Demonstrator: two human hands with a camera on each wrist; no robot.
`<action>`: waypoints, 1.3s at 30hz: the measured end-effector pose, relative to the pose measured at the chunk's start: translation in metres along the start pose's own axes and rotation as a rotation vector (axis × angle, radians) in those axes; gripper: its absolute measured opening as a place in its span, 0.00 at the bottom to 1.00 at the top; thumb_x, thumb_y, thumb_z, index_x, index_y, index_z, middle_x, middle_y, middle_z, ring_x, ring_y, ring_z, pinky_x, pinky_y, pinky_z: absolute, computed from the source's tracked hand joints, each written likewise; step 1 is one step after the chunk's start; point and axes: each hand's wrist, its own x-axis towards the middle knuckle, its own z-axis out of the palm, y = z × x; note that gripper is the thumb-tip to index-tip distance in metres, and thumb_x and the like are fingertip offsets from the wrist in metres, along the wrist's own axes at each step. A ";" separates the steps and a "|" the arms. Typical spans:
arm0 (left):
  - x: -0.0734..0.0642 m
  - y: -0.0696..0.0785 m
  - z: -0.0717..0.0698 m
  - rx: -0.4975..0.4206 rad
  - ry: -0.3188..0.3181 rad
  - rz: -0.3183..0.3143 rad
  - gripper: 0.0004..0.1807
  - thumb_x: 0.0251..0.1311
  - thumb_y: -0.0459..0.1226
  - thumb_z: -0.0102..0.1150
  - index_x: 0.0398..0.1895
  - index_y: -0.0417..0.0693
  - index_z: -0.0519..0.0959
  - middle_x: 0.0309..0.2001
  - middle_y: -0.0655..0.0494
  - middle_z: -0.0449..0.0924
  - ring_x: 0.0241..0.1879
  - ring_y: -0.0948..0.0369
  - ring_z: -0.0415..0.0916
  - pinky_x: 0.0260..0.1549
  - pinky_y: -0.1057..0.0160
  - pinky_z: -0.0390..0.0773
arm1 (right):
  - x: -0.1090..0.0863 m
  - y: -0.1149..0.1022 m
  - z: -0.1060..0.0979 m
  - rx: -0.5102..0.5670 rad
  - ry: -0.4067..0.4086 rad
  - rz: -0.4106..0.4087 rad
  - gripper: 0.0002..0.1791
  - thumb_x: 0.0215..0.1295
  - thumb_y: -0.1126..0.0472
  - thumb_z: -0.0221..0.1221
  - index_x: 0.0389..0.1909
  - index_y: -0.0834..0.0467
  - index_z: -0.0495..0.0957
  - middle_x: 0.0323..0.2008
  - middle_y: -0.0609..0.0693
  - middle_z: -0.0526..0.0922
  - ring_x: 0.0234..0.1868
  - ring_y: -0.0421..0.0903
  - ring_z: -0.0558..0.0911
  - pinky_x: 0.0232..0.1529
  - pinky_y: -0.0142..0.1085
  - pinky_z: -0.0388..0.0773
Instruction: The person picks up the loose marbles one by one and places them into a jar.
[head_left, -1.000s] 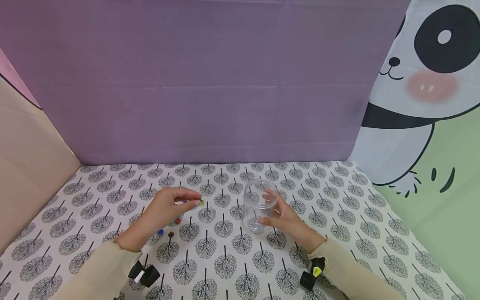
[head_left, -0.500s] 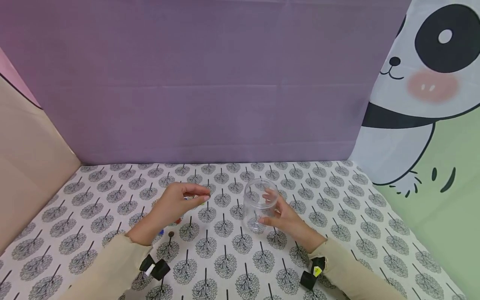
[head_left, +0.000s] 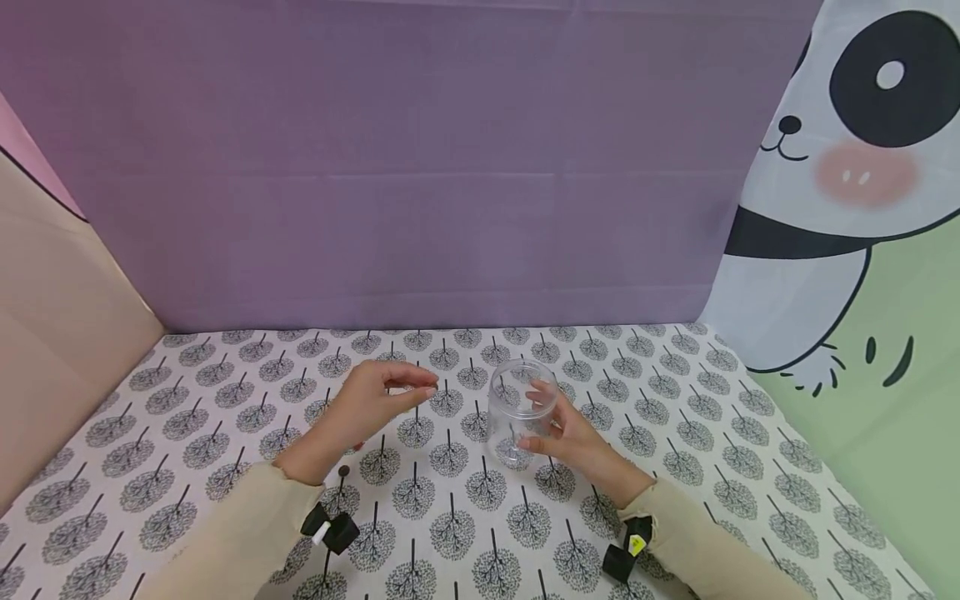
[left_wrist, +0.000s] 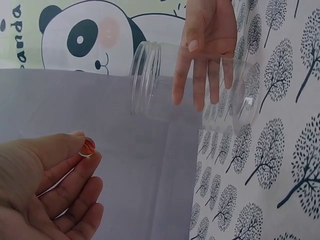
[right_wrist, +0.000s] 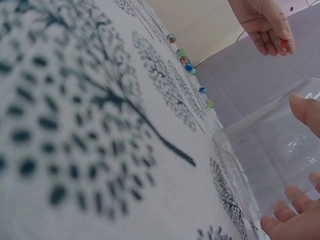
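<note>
My left hand (head_left: pixel 367 404) is raised over the table, left of a clear jar (head_left: pixel 504 429). Between its thumb and forefinger it pinches a red-and-clear marble (left_wrist: pixel 87 147), seen in the left wrist view. The other fingers are loosely bent. My right hand (head_left: pixel 573 433) holds the upright, see-through jar from the right side, thumb in front and fingers round the back. The jar's mouth is uncovered and faces up; I see no marble inside it. A gap separates the left fingertips from the jar.
Several marbles lie on the tree-print cloth (head_left: pixel 450 533), among them a blue one (right_wrist: pixel 202 90) and a light green one (right_wrist: pixel 210 104) in the right wrist view. In the head view my left hand hides most of them. A purple curtain (head_left: pixel 420 167) stands behind.
My left hand has moved right and slightly farther back, closer to the jar, passing in front of the green marble. The right hand and the jar have stayed in place.
</note>
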 end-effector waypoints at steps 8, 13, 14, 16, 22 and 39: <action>0.006 0.005 0.008 -0.005 0.002 0.013 0.11 0.57 0.38 0.64 0.44 0.49 0.83 0.45 0.56 0.83 0.48 0.56 0.78 0.47 0.54 0.76 | -0.001 -0.002 0.001 0.017 -0.016 0.003 0.52 0.53 0.61 0.68 0.73 0.50 0.46 0.71 0.57 0.53 0.70 0.60 0.56 0.66 0.51 0.58; 0.009 0.006 0.013 -0.031 0.005 0.037 0.11 0.57 0.37 0.63 0.44 0.47 0.83 0.45 0.54 0.83 0.47 0.56 0.78 0.46 0.56 0.78 | -0.002 -0.002 0.000 0.030 -0.018 0.005 0.52 0.53 0.61 0.68 0.73 0.49 0.45 0.72 0.56 0.53 0.69 0.60 0.58 0.64 0.52 0.61; 0.010 0.006 0.014 -0.032 0.004 0.046 0.11 0.57 0.37 0.63 0.43 0.47 0.83 0.45 0.53 0.83 0.47 0.56 0.79 0.46 0.56 0.78 | -0.002 -0.002 0.000 0.027 -0.021 0.002 0.52 0.53 0.61 0.68 0.73 0.49 0.45 0.72 0.56 0.52 0.69 0.60 0.58 0.64 0.52 0.61; 0.010 0.006 0.016 -0.026 0.007 0.063 0.11 0.57 0.37 0.63 0.43 0.46 0.83 0.45 0.53 0.83 0.47 0.55 0.79 0.46 0.56 0.78 | -0.001 -0.002 0.000 0.009 -0.018 -0.017 0.52 0.53 0.61 0.68 0.73 0.51 0.46 0.71 0.57 0.53 0.70 0.60 0.57 0.66 0.51 0.58; 0.014 0.011 0.020 -0.016 0.007 0.055 0.10 0.57 0.38 0.63 0.43 0.48 0.84 0.46 0.54 0.83 0.49 0.55 0.77 0.48 0.53 0.76 | -0.001 -0.002 0.000 -0.011 -0.014 -0.036 0.51 0.52 0.61 0.68 0.73 0.51 0.47 0.71 0.59 0.54 0.70 0.59 0.55 0.68 0.49 0.53; 0.022 0.027 0.032 -0.052 -0.009 0.087 0.10 0.57 0.38 0.63 0.42 0.49 0.84 0.42 0.57 0.84 0.47 0.57 0.77 0.44 0.57 0.77 | -0.002 -0.004 0.001 0.046 -0.029 0.026 0.52 0.53 0.63 0.67 0.73 0.48 0.44 0.72 0.56 0.51 0.68 0.61 0.60 0.63 0.53 0.61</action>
